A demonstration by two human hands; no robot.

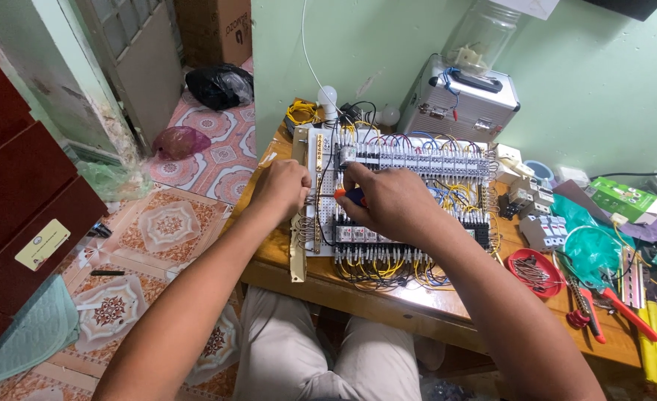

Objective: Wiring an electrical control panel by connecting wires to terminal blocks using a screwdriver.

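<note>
The wooden table [417, 308] stands against a pale green wall, with a patterned tile floor [195, 215] to its left. On the table lies a white wiring board [403, 200], packed with rows of terminal blocks and relays and with yellow, black and blue wires looping off its lower edge. Behind it stands a silver case [469, 104]. To the right lie a green bag [592, 249], a red dish [534, 271] holding small metal parts, and red-handled pliers [603, 304]. Both of the person's hands are over the board's left part. The right hand [391, 204] has its fingers curled tight around a screwdriver [349, 195], whose orange and blue handle shows at the thumb side, pointing left across the board. The left hand [282, 187] rests at the board's left edge with its fingers closed in a loose fist; it seems to pinch something thin against the strip there, but what it has hold of I cannot tell. The two hands are near each other, not touching.
</note>
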